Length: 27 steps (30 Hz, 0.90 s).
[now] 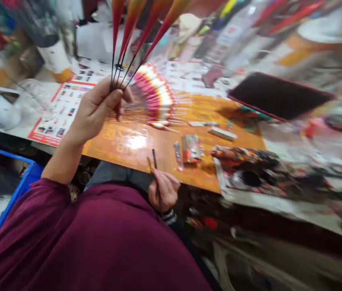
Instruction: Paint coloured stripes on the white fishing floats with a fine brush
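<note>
My left hand [98, 109] is raised above the table, closed around the thin stems of several long floats [146, 24] that fan upward, red fading to orange. My right hand [164, 190] rests at the table's near edge, pinching a thin dark brush [155, 159] that points upward. Behind the left hand, a fan-shaped row of more red, white and yellow floats [155, 93] lies on the orange board [146, 145].
A small red packet [191, 147], a white stick [221, 133] and a printed catalogue sheet [64, 109] lie on the table. A dark tray [280, 97] sits at the right, a white cup [56, 60] at the back left, a blue crate [22, 182] on the floor left.
</note>
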Motion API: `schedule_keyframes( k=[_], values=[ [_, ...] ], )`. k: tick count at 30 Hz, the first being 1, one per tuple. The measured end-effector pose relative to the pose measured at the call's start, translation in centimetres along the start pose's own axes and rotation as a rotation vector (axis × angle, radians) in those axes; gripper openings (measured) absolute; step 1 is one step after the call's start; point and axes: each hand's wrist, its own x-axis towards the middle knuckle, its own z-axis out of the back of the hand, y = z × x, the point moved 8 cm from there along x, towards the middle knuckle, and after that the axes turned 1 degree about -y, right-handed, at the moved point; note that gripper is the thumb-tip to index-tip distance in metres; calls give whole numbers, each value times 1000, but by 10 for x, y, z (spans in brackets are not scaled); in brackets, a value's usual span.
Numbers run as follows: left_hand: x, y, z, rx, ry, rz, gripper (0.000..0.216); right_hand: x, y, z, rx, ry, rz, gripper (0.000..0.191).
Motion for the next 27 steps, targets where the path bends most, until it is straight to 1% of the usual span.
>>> schedule_keyframes(
  k=[2, 3, 4, 6, 8, 10, 11, 13, 15, 17, 18, 21, 22, 24, 25, 27],
  values=[
    [0, 17, -13, -8, -19, 105, 52, -3, -2, 0, 15, -24, 7, 56],
    [2, 26, -21, -42, -25, 132, 51, -4, -2, 0, 22, -27, 19, 55],
    [4, 35, -28, -92, -48, 146, 51, -5, -3, -1, 21, -27, 22, 54],
    [8, 45, -36, -215, -97, 130, 51, -7, -3, 0, 17, -39, 25, 51],
    [10, 48, -33, -318, -123, 87, 53, -7, -3, 1, 20, -53, 19, 49],
    [9, 48, -17, -355, -121, 56, 55, -7, -3, 1, 31, -60, 15, 49],
    [8, 48, -5, -338, -119, 54, 56, -6, -3, 0, 38, -62, 14, 50],
    [3, 52, 31, -230, -144, 95, 57, -5, -3, 0, 57, -72, 20, 50],
    [-2, 61, 78, -43, -238, 181, 60, -3, 0, 0, 77, -90, 31, 51],
    [-9, 70, 134, 154, -401, 242, 68, 0, 2, 1, 86, -108, 35, 51],
    [-11, 71, 162, 227, -482, 229, 74, 1, 3, 2, 86, -117, 34, 51],
    [-18, 70, 233, 317, -734, 51, 84, 3, 5, 3, 81, -132, 25, 47],
    [-22, 72, 251, 335, -801, 28, 84, 3, 5, 3, 79, -133, 23, 46],
    [-28, 83, 278, 368, -890, 72, 79, 2, 5, 3, 77, -130, 21, 44],
    [-32, 90, 287, 374, -920, 116, 75, 2, 3, 2, 76, -123, 18, 45],
    [-38, 104, 297, 356, -954, 190, 68, 2, 2, 1, 79, -122, 25, 50]
  ],
)
